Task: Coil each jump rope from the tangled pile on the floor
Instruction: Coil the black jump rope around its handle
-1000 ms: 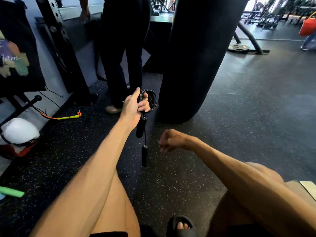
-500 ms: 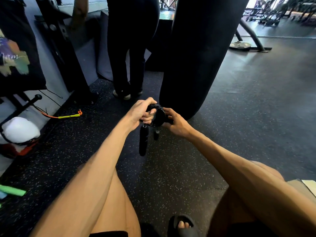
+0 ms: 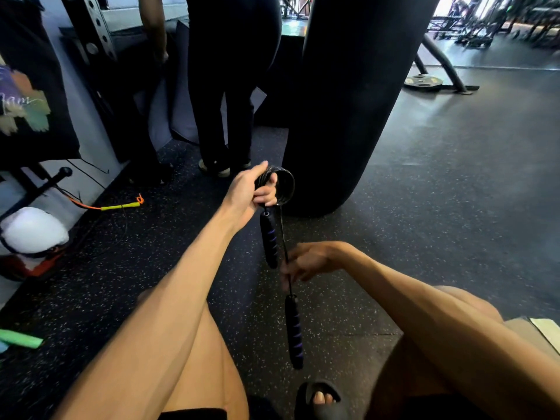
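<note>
My left hand (image 3: 247,190) is raised in front of me, shut on the coiled loops of a black jump rope (image 3: 285,186). One black handle with purple stripes (image 3: 269,237) hangs just below that hand. A straight length of cord runs down from the coil through my right hand (image 3: 309,262), whose fingers pinch it. The second handle (image 3: 294,331) dangles from that cord below my right hand, above the floor. A yellow and orange rope (image 3: 119,205) lies on the floor at the left, by the wall.
A large black punching bag (image 3: 348,101) hangs just behind the coil. A person in dark trousers (image 3: 230,86) stands at the back left. A white helmet-like object (image 3: 33,230) and a green foam piece (image 3: 21,339) lie at the left. Speckled rubber floor (image 3: 454,192) spreads to the right.
My right hand left the coil and slid down along the cord. The second handle dropped lower and now hangs below that hand. My left hand lifted the coil slightly.
</note>
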Available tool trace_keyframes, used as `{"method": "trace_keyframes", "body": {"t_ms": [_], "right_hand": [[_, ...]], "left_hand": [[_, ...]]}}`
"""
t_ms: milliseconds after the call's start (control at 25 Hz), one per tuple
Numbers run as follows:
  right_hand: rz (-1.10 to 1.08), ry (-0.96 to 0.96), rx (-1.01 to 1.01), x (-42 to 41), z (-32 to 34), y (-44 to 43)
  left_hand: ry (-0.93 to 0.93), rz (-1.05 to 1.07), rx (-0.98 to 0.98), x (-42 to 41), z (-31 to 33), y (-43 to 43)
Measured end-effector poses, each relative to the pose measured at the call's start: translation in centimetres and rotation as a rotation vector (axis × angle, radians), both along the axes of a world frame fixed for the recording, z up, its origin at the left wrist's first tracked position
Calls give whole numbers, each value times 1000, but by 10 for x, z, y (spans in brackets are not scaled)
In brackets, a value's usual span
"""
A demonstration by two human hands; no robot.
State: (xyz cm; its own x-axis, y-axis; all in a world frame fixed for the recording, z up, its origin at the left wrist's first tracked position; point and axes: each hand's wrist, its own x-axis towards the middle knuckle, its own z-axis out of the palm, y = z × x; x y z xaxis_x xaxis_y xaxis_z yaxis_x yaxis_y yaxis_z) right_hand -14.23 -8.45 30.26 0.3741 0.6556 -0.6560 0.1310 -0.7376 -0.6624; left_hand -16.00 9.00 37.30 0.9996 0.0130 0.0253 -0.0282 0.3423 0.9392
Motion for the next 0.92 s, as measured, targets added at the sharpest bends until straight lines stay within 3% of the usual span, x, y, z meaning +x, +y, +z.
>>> {"method": "trace_keyframes", "body": {"t_ms": [80,160,240,320,440,680,800,920], "right_hand": [[57,28,-48,-3,-2,-2],[70,1,-28,-4,2,-2],[8,-67,40,-6,9,0],[-91,-162,128,-10,18,1],[-154,-295,239,-8,26,1],[-173,-619,457,2,40,3],[-240,-826,476,11,43,2],[-288,-931,501,16,43,0]], "left_hand": [[-40,80,-91,4,-2,1],[-76,181,-59,8,-6,1],[-106,314,161,11,-10,1],[-121,441,507,12,-14,6],[-62,489,854,11,-21,17],[127,184,1129,7,-31,24],[193,-105,1032,2,-32,18],[242,-212,808,-4,-29,10]]}}
